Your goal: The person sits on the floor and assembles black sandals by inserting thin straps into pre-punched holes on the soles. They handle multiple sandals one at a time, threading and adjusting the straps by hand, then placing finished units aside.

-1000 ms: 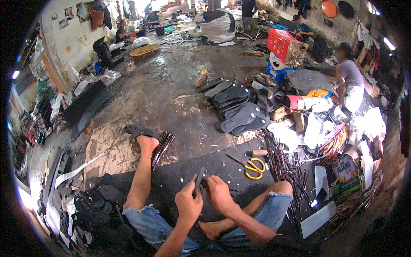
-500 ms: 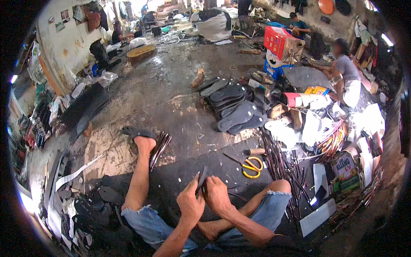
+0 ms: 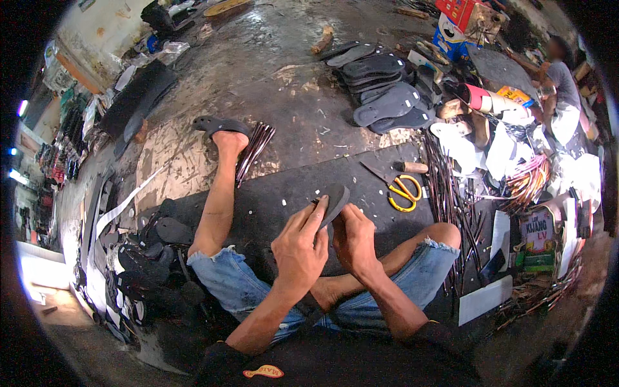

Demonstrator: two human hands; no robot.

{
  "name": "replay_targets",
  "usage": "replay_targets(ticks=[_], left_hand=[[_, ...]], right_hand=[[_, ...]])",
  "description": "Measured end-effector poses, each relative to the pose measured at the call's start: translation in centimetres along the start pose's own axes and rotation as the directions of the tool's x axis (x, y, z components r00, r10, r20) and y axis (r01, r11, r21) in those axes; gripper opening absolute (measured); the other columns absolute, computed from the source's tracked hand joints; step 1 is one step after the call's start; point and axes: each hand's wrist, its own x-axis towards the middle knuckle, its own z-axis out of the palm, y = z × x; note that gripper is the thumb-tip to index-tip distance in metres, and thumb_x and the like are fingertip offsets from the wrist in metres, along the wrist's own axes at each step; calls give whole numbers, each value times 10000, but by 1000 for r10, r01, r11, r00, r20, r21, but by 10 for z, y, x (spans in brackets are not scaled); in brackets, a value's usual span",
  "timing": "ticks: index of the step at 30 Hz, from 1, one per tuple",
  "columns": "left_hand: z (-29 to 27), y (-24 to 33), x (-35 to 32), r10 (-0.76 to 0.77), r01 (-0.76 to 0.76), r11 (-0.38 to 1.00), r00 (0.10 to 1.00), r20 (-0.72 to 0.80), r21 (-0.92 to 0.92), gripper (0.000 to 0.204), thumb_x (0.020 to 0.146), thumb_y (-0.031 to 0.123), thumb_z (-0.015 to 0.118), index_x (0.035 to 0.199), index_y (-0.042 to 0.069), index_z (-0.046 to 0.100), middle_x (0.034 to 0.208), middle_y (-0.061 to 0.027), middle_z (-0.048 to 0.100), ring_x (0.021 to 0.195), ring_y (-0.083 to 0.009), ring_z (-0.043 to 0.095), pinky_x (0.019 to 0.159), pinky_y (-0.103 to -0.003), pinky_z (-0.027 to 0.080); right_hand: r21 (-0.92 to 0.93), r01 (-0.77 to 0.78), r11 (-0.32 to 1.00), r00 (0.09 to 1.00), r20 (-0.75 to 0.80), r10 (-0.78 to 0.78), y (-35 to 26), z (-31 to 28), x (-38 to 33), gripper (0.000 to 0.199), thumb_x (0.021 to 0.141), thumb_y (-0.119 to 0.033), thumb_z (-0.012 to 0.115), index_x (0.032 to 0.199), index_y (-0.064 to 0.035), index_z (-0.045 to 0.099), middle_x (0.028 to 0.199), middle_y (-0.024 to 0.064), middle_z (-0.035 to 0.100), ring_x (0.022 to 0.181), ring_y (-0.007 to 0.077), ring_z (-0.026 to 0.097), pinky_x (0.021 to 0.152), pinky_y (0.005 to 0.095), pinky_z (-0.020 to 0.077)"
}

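Observation:
A dark sandal sole (image 3: pixel 336 202) is held up in front of me, tilted, its far end pointing away. My left hand (image 3: pixel 300 244) is closed on its left side, fingers along the edge. My right hand (image 3: pixel 354 240) is closed at the sole's near right side; its fingertips are hidden, so whether it also grips a small piece cannot be seen. Beyond my right hand lie scissors with yellow handles (image 3: pixel 405 195) and a tool with a wooden handle (image 3: pixel 411 167). My left foot rests on another dark sole (image 3: pixel 220 125), beside a bundle of thin dark strips (image 3: pixel 256 155).
Piled dark soles (image 3: pixel 387 106) lie ahead on the right. Long dark strips (image 3: pixel 445 187) and a can (image 3: pixel 536 233) are by my right knee. Black scraps (image 3: pixel 151 258) heap at my left. Farther right sits a person (image 3: pixel 562 97) near a red box (image 3: pixel 459 14).
The view has tipped downward, so the floor things sit higher in it. My hands have come up with the sole, which now shows more of its broad face.

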Motion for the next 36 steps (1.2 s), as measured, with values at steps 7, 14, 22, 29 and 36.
replay_targets(ticks=[7, 14, 22, 29, 36], left_hand=[[-27, -73, -26, -279, 376, 822, 921, 273, -427, 934, 834, 14, 758, 1695, 67, 399, 1506, -220, 572, 1388, -374, 562, 1194, -480, 446], [3, -59, -29, -248, 240, 948, 969, -9, -210, 764, 794, -29, 682, 1549, 48, 599, 1393, -211, 625, 1337, -390, 596, 1188, -454, 457], [-61, -71, -23, -55, 512, 478, 828, 557, -714, 564, 853, -16, 767, 1411, -17, 684, 1306, -159, 775, 1202, -218, 729, 1085, -369, 552], [13, -23, -17, -440, 386, 386, 875, 201, -838, 294, 1095, 87, 623, 1356, -29, 689, 1299, -137, 756, 1154, -178, 705, 1056, -344, 550], [27, -7, -11, -570, 335, 251, 809, 141, -908, 344, 1129, 164, 634, 1433, 5, 651, 1258, -51, 692, 1123, -142, 641, 1004, -331, 532]], right_hand=[[-60, 37, 998, 999, 20, -36, -7, -22, 42, 207, 1031, -76, 737, 1220, 4, 761, 1065, 181, 763, 893, 377, 750, 797, 451, 600], [-296, 200, 934, 938, -218, -270, 11, -18, 33, 296, 938, -27, 799, 1233, -26, 780, 1067, 137, 768, 888, 376, 737, 831, 472, 599], [490, -295, 820, 935, 326, 142, 53, -81, 33, 230, 1023, -157, 816, 1188, 3, 808, 1058, 65, 816, 999, 118, 731, 875, 278, 573], [31, -108, 994, 989, 109, 104, 19, -17, 10, 206, 1066, -181, 738, 1168, -12, 796, 1070, 207, 802, 975, 291, 801, 850, 431, 598], [542, -269, 796, 957, 60, 282, 8, -1, 13, 122, 1004, -68, 798, 1019, 28, 723, 885, 66, 762, 810, 128, 726, 737, 306, 596]])
